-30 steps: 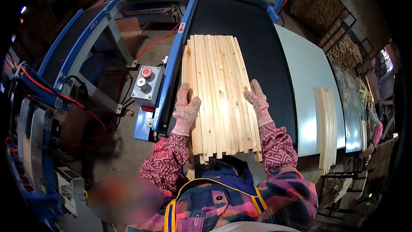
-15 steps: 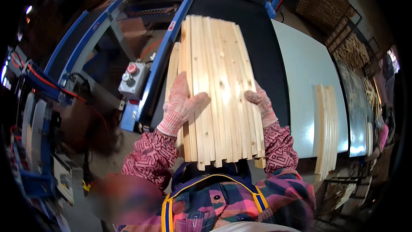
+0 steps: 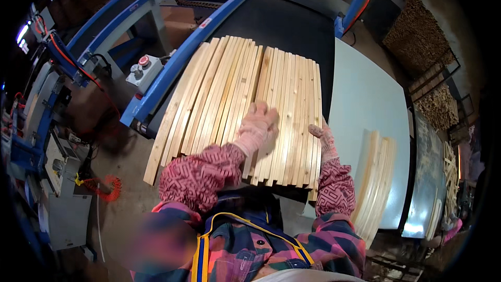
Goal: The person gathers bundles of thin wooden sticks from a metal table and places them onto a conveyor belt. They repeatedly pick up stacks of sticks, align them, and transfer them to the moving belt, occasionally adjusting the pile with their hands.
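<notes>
Long pale wooden strips (image 3: 289, 89) lie side by side on the black conveyor belt (image 3: 279, 21), a narrow gap splitting them into a left and a right group. My left hand (image 3: 259, 125), in a pinkish knitted glove, rests flat on top of the strips near that gap, its fingers stretched forward. At the right edge of the right group is my right hand (image 3: 326, 140), gloved alike. Its thumb lies over the outermost strips while the fingers, partly hidden, run along their side. The strips' near ends stick out toward my body.
A blue frame rail (image 3: 182, 57) borders the belt, with a grey control box (image 3: 143, 70) bearing a red button on its left. On the right, a pale table (image 3: 370, 94) carries more strips (image 3: 377, 177). Stacked wood (image 3: 417, 34) stands at the far right.
The strips between my hands have come down onto the belt beside other strips, now visible on the left. My left hand has moved from their left side onto the top; my right hand stays at their right edge.
</notes>
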A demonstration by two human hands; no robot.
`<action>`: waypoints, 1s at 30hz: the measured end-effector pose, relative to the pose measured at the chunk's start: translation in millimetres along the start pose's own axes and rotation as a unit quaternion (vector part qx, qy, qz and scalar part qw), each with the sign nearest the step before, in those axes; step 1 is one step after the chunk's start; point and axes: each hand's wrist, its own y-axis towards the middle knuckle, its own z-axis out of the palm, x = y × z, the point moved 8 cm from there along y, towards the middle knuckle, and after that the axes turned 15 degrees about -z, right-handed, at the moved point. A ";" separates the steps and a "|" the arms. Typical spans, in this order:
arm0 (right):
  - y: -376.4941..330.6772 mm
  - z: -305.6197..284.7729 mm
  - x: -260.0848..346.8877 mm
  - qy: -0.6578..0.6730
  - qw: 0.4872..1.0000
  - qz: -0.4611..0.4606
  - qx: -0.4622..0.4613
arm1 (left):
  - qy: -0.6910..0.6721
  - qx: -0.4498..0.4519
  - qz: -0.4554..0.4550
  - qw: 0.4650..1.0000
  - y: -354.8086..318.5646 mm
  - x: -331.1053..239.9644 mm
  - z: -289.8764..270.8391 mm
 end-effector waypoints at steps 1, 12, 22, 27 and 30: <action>5.8 -8.3 -10.7 -0.002 0.999 0.015 -0.031 | 0.049 -0.046 0.084 0.994 -8.9 -6.4 -9.1; 14.7 -24.3 -21.8 -0.146 0.987 0.025 -0.063 | -0.002 -0.207 -0.299 0.931 -41.2 330.2 -127.0; -21.5 73.5 -49.7 -0.106 0.992 -0.021 -0.066 | 0.075 -0.359 -0.097 0.925 -50.0 284.2 -181.6; -21.7 113.4 -58.1 -0.164 0.985 -0.039 -0.030 | -0.007 -0.485 0.125 0.865 -71.1 236.3 -201.9; -17.9 115.9 -33.7 -0.461 0.887 0.009 0.032 | 0.081 -0.504 0.263 0.819 -67.4 142.5 -185.3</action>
